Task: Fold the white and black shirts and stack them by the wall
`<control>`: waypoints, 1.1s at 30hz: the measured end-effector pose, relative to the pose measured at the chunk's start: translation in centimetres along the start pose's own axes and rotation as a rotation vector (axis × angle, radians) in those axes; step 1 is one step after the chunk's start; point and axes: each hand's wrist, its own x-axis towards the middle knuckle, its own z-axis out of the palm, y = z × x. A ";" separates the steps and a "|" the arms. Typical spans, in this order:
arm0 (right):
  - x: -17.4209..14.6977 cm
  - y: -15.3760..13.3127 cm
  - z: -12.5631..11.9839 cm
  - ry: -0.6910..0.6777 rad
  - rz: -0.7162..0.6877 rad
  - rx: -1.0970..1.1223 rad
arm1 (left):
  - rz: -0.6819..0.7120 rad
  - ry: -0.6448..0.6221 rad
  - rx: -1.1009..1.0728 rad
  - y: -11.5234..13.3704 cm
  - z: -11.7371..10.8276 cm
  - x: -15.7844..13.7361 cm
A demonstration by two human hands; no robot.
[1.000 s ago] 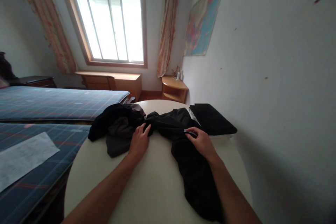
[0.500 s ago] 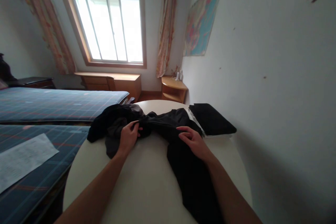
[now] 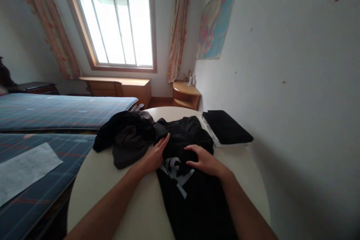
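A black garment with grey lettering [image 3: 201, 202] lies lengthwise on the round white table [image 3: 135, 210], its near end running out of view at the bottom. It looks like a top, folded into a long strip, with its far part bunched up. My left hand [image 3: 155, 156] rests along its left edge, fingers stretched out and pointing away from me. On the right, my right hand [image 3: 204, 161] lies on the cloth beside the lettering, thumb and fingers apart and slightly curved. Neither hand grips the cloth.
Rumpled black and grey clothes [image 3: 132, 138] are heaped at the table's left rim. A folded black cloth [image 3: 227, 127] lies on something white at the back right. The wall [image 3: 303, 120] stands close on the right. A plaid mattress [image 3: 70, 168] with a paper sheet [image 3: 28, 170] is on the left.
My left hand has let go of the pinched edge and moved right and nearer. The garment's left part now lies folded over to the right, showing the grey lettering. The right hand has shifted slightly nearer.
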 end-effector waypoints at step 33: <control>2.5 1.4 0.4 0.712 0.135 0.571 | -0.341 0.135 0.192 2.5 -1.2 0.8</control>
